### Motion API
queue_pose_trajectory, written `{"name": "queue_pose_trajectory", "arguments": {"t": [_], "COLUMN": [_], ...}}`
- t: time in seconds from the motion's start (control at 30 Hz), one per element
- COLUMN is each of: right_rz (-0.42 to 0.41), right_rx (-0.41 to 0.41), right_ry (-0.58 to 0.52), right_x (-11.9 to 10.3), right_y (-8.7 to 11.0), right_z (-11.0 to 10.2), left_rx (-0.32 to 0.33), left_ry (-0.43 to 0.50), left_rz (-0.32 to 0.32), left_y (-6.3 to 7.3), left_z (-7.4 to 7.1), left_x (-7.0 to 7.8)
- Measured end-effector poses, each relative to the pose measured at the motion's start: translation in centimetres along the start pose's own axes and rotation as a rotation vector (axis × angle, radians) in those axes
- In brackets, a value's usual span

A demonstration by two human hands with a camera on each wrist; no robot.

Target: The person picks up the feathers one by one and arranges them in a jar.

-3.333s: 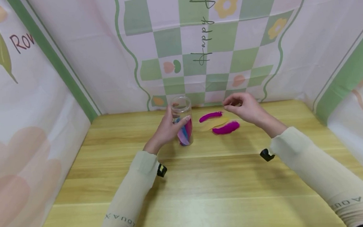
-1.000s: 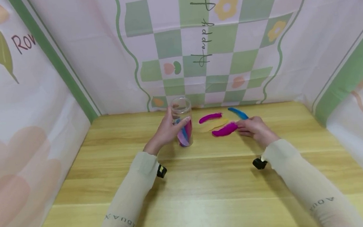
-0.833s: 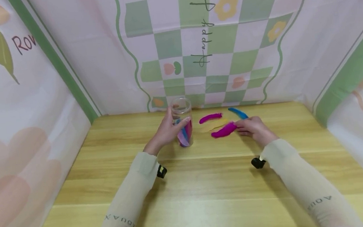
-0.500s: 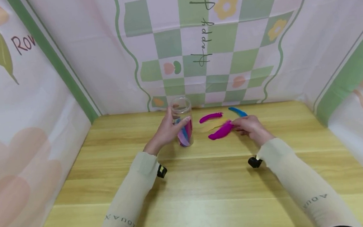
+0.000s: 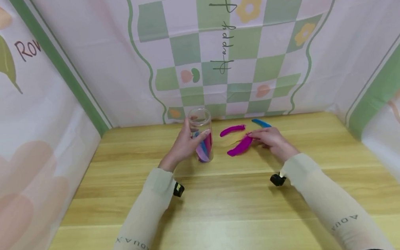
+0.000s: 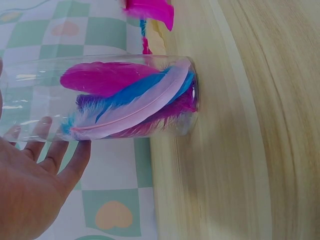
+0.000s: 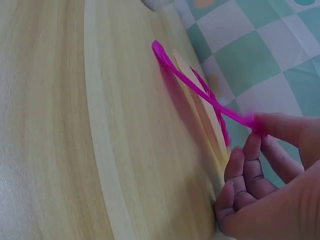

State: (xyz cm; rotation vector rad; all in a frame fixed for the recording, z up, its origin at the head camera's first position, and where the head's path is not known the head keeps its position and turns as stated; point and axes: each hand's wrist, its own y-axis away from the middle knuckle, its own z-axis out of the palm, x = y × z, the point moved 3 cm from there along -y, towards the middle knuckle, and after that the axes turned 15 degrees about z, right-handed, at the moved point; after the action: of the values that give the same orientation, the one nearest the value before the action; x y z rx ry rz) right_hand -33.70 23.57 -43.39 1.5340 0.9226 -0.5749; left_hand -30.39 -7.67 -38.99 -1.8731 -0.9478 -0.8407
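My left hand [image 5: 184, 145] grips a clear glass jar [image 5: 200, 121] that stands upright on the table, thumb across its near side. Inside the jar lean several feathers, among them a pale pink feather [image 6: 145, 107], a blue one and a magenta one. My right hand [image 5: 273, 140] pinches a magenta feather [image 5: 240, 147] by one end between thumb and forefinger. In the right wrist view this feather [image 7: 187, 80] slants above the table, its shadow beneath it. Behind it lie a yellow feather [image 5: 227, 139], another magenta feather [image 5: 232, 130] and a blue feather [image 5: 260, 123] partly hidden by my right hand.
The wooden table [image 5: 208, 219] ends at the back against a checked cloth [image 5: 214, 44]. More printed cloth hangs at the left [image 5: 27, 156] and right sides. A small black device sits at each wrist.
My right hand came down from near the back edge, where the blue feather now lies, and took the near magenta feather by its end, drawing it leftward. The left hand and jar stay put.
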Motion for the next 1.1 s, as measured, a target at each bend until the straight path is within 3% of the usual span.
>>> {"name": "queue_pose_trajectory", "arguments": {"t": [0.3, 0.4, 1.1], "right_rz": [-0.049, -0.079, -0.308], "right_rx": [-0.133, -0.135, -0.120], "right_ry": [-0.230, -0.278, -0.296], "right_x": [-0.5, -0.8, -4.0], "right_y": [0.1, 0.0, 2.5], "right_z": [0.1, 0.1, 0.6], "left_rx": [-0.003, -0.004, 0.000], "left_ry": [-0.001, -0.007, 0.011], "left_rz": [-0.004, -0.003, 0.008], "left_y": [0.1, 0.0, -0.1], "left_z": [0.0, 0.0, -0.1], "left_x": [0.0, -0.1, -0.2]}}
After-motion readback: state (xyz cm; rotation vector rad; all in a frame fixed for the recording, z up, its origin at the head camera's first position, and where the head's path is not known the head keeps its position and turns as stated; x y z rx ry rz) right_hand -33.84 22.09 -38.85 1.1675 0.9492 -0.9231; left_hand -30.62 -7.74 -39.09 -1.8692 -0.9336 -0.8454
